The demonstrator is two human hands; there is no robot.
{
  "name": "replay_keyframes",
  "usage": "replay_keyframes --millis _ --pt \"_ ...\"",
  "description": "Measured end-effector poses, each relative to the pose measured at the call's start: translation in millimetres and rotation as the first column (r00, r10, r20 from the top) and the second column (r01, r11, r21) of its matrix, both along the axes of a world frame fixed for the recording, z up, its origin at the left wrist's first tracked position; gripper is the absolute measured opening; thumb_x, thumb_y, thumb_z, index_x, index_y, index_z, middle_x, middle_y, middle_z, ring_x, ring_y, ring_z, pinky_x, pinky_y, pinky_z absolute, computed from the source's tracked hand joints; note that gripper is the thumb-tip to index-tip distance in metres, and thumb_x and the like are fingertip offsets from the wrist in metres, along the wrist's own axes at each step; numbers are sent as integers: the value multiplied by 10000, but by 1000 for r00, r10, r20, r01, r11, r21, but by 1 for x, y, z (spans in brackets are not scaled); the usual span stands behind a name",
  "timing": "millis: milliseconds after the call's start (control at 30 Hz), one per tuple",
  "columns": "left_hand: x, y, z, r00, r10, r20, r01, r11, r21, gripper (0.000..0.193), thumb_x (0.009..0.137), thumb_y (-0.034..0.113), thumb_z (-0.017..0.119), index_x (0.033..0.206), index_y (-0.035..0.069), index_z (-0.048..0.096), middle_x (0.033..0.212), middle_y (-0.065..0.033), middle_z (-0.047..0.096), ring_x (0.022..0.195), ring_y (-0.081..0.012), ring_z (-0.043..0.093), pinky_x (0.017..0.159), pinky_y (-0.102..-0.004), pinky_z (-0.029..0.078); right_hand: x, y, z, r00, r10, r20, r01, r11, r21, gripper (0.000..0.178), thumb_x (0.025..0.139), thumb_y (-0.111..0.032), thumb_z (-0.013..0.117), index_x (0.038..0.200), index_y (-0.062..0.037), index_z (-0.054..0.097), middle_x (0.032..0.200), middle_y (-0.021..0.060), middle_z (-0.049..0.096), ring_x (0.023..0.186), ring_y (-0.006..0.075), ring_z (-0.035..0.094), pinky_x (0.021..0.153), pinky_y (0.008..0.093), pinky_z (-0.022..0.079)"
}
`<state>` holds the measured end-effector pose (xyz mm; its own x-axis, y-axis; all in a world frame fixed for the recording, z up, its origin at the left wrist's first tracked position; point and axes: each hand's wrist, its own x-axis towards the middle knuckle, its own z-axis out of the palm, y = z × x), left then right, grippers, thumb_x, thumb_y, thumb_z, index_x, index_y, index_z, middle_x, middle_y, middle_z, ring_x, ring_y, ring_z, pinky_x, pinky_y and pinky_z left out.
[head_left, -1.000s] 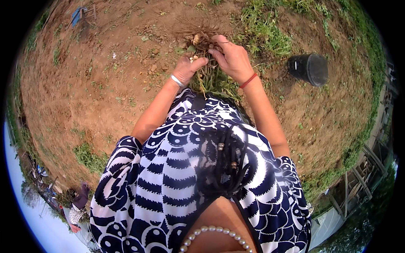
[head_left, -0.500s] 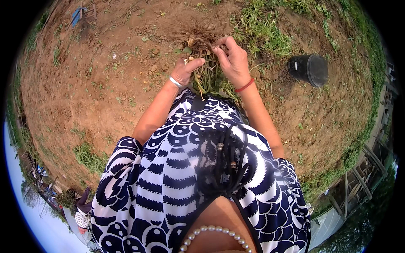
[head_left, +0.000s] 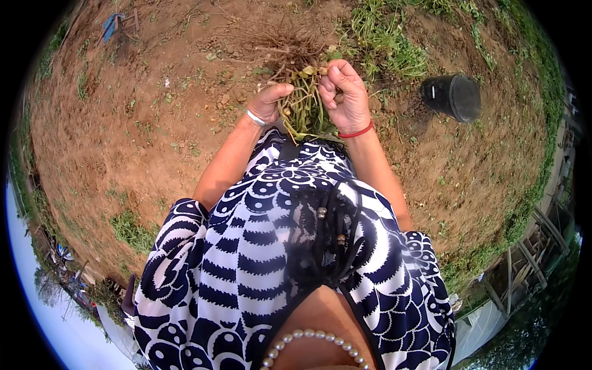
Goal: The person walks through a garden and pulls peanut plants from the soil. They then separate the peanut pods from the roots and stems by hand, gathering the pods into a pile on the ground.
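Observation:
An uprooted peanut plant hangs in front of my waist, its green stems and leaves toward me and its thin brown roots spread away from me. My left hand is closed round the stems from the left, thumb on top. At the right of the root end, my right hand pinches a pale yellowish peanut pod between thumb and forefinger, with the other fingers curled. A few more pale pods show among the stems; the fingers of my left hand are mostly hidden behind the plant.
A black bucket stands on the bare brown soil to the right. Beyond my right hand lies a heap of green plants. A small blue-topped stool is at the far left. Green tufts lie near my left side.
My right hand has drawn slightly back and turned, with a pale pod now showing at its fingertips. The stems have spread more into view; my left hand has barely moved.

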<state>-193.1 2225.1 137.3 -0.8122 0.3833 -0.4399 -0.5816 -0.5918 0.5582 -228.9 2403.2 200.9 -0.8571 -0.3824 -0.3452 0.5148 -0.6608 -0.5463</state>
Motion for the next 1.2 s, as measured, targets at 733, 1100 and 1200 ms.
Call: replay_keyframes --millis 733,1100,1200 --pt "-5 15 2 993 117 36 -114 990 -78 410 740 224 557 1063 -28 547 983 -130 617 887 -241 611 845 -362 494 9 17 3 993 -37 -109 52 988 142 162 910 -222 522 846 -75 499 631 -27 470 497 43 460 386 173 285" --pt "-18 0 -3 935 350 55 -335 923 -188 234 764 202 584 910 20 595 854 -71 643 682 -171 630 490 -236 521 56 147 -96 737 -455 501 530 848 -9 122 871 -125 495 903 -11 522 778 111 571 665 219 583 465 241 458" --pt "-17 -9 -5 960 274 56 -264 954 -144 201 760 177 602 891 25 598 888 -75 641 797 -200 623 742 -326 530 24 246 -112 555 -642 530 747 664 22 196 885 -153 472 925 36 501 826 173 560 704 269 579 501 277 494"
